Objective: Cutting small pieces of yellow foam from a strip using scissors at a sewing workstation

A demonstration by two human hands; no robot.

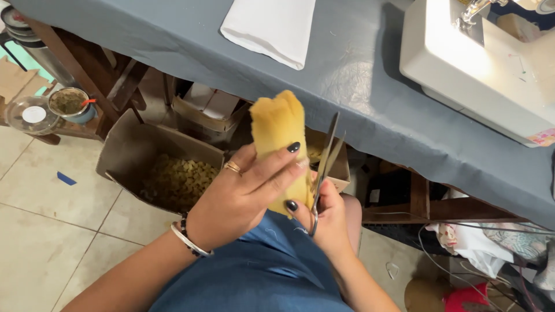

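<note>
While gripped upright in left hand (pixel 243 190) above lap, yellow foam block (pixel 278 138) steadied for trimming; right hand (pixel 329 216) clamped on scissors (pixel 325 164), blades parted alongside; cardboard box (pixel 156 164) of foam scraps below, beside grey-covered table (pixel 358 86).

**Both hands raised over the lap**

The left hand (pixel 243 193) is curling its fingers (pixel 277 159) closed in a grip, wrist bent inward. The right hand (pixel 329 219) is clenching just beside it, forearm angling up from below.

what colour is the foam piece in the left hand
Yellow: the foam piece shows best in the head view.
</note>
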